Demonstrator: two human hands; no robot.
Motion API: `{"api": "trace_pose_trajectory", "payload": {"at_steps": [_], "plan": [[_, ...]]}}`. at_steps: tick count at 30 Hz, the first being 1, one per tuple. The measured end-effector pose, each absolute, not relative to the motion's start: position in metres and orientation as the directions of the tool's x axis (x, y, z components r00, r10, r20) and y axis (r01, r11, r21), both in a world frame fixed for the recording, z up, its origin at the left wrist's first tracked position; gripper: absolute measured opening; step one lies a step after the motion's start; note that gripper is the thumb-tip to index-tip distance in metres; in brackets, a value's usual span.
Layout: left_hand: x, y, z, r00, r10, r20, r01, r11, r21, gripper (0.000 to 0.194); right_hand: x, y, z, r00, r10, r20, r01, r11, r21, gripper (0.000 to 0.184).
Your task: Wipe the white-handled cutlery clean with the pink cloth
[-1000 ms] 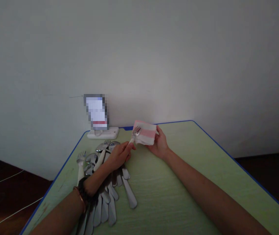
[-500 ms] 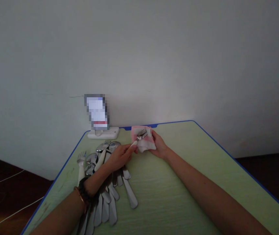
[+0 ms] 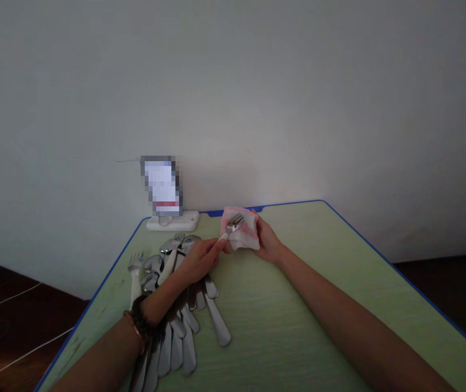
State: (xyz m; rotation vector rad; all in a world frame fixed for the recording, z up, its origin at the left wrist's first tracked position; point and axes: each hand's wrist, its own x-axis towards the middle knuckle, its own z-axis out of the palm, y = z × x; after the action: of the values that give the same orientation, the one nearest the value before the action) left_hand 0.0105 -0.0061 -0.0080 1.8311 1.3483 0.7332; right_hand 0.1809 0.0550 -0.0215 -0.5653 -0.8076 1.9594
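Observation:
My left hand pinches the white handle of a small fork, whose metal head lies in a pink and white cloth. My right hand grips that cloth from the right, bunched around the fork's head. Both hands hover just above the far part of the green table. Under my left forearm lies a pile of white-handled spoons and forks.
A white stand holding a blurred upright card stands at the table's far edge against the pale wall. The table has a blue rim. Dark floor with white cables lies to the left.
The cloth, spread flat behind the fork a second ago, is now bunched around the fork's head in my right hand. My left hand has kept its place.

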Motion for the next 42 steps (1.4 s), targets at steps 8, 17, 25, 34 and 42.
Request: {"api": "trace_pose_trajectory", "payload": {"at_steps": [8, 17, 25, 34, 42], "plan": [[0.0104, -0.0026, -0.0123, 0.229, 0.973, 0.038, 0.569, -0.165, 0.806, 0.046, 0.1865, 0.0492, -0.0184, -0.490, 0.871, -0.011, -0.597, -0.345, -0.725, 0.035], [0.0092, -0.0024, -0.0130, 0.267, 0.962, 0.065, 0.598, -0.218, 0.771, 0.046, 0.1827, 0.0490, -0.0246, -0.495, 0.868, -0.024, -0.452, -0.281, -0.846, 0.025], [0.0099, -0.0041, -0.0113, 0.281, 0.959, 0.028, 0.572, -0.191, 0.798, 0.048, 0.1866, 0.0506, -0.0219, -0.545, 0.834, -0.085, -0.503, -0.407, -0.762, 0.015], [0.0102, -0.0023, -0.0141, 0.225, 0.972, 0.072, 0.539, -0.186, 0.822, 0.043, 0.1813, 0.0479, -0.0246, -0.515, 0.857, 0.008, -0.518, -0.304, -0.800, 0.032], [0.0102, -0.0061, -0.0088, 0.215, 0.974, 0.064, 0.528, -0.172, 0.832, 0.024, 0.1809, 0.0533, -0.0229, -0.468, 0.872, -0.142, -0.532, -0.406, -0.743, 0.021]]}}
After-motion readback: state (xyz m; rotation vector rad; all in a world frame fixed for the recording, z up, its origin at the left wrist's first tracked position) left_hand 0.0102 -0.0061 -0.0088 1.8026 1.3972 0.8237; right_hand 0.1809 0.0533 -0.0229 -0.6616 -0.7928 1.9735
